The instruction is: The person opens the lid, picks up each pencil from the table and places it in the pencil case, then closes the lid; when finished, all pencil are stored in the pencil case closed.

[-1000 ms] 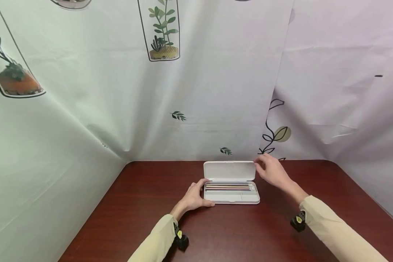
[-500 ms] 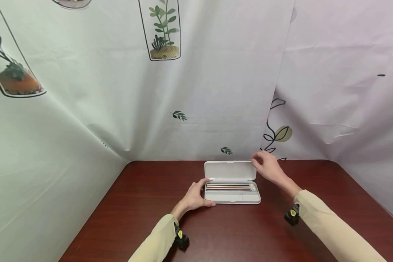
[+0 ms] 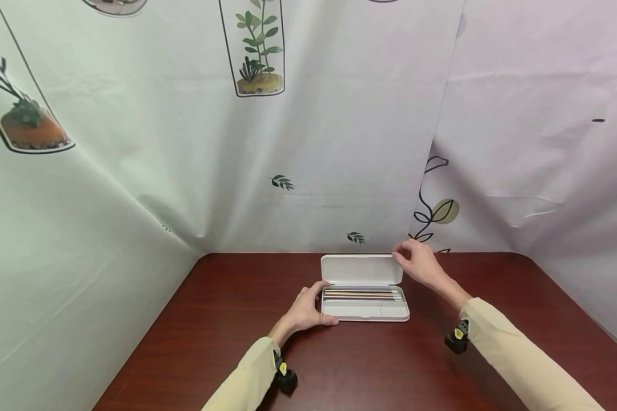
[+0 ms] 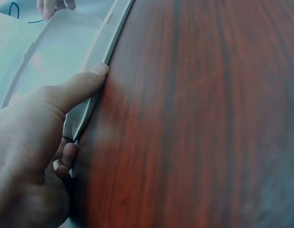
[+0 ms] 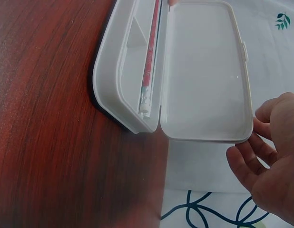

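Note:
A white pencil case (image 3: 351, 310) lies on the table with its lid (image 3: 361, 269) raised at the back. Several pencils (image 3: 361, 295) fill its rear compartment; an eraser-tipped red one (image 5: 149, 66) shows in the right wrist view. My left hand (image 3: 303, 308) grips the case's left end, thumb (image 4: 92, 78) along the front edge and fingers toward the back. At the lid's upper right corner is my right hand (image 3: 419, 264). In the right wrist view its fingers (image 5: 249, 159) curl behind that corner, with the thumb (image 5: 268, 108) beside the edge.
The case stands near the back of a dark red wooden table (image 3: 236, 291). Behind it hangs a white curtain (image 3: 339, 142) printed with plants, close to the raised lid. A second white curtain side (image 3: 82, 245) borders the table at left.
My right hand has shifted slightly left onto the lid's upper right corner, and its forearm has swung left. The left hand and the case stay in place.

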Available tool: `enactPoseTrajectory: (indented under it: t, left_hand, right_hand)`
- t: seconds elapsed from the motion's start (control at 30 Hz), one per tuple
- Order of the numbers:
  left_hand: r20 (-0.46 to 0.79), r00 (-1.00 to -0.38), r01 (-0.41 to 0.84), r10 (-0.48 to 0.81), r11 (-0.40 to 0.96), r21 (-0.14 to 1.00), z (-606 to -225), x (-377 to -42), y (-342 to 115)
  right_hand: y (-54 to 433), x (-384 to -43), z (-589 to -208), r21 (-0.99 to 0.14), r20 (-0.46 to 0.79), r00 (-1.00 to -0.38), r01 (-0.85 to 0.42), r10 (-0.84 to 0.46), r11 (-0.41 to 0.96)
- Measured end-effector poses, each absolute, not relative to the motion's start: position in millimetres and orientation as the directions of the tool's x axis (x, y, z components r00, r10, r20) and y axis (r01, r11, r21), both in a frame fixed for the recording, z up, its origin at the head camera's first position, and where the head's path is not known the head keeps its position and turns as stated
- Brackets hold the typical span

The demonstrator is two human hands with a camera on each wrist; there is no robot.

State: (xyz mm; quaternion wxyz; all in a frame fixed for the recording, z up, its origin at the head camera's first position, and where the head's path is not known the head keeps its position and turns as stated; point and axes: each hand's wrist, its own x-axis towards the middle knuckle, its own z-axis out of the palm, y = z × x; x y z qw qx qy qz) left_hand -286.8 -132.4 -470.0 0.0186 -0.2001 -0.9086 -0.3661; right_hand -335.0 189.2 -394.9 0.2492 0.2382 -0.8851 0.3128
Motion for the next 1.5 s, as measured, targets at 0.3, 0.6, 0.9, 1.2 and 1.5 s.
enactPoseTrajectory:
  t: [0.3,0.6,0.9,1.2,1.5]
  left_hand:
    - [0.187,-0.918,0.381,0.350,0.643,0.664,-470,-285,-133]
    - [0.195,-0.915,0.386,0.352,0.632,0.672,-470,-284,-133]
    - [0.227,-0.915,0.395,0.334,0.626,0.672,-473,-282,-133]
    - [0.243,-0.915,0.399,0.323,0.622,0.674,-471,-285,-131]
    - [0.218,-0.920,0.383,0.324,0.639,0.667,-471,-284,-131]
  right_hand:
    - [192,-333,-392,-0.431,0.554,-0.773,-0.584,-0.309,0.688]
    - [194,-327,-391,-0.455,0.510,-0.793,-0.577,-0.332,0.679]
    - [196,-322,-391,-0.491,0.466,-0.812,-0.567,-0.351,0.661]
    - [199,-316,-390,-0.515,0.453,-0.815,-0.571,-0.362,0.640]
    - [201,-309,-396,-0.503,0.464,-0.799,-0.593,-0.383,0.629]
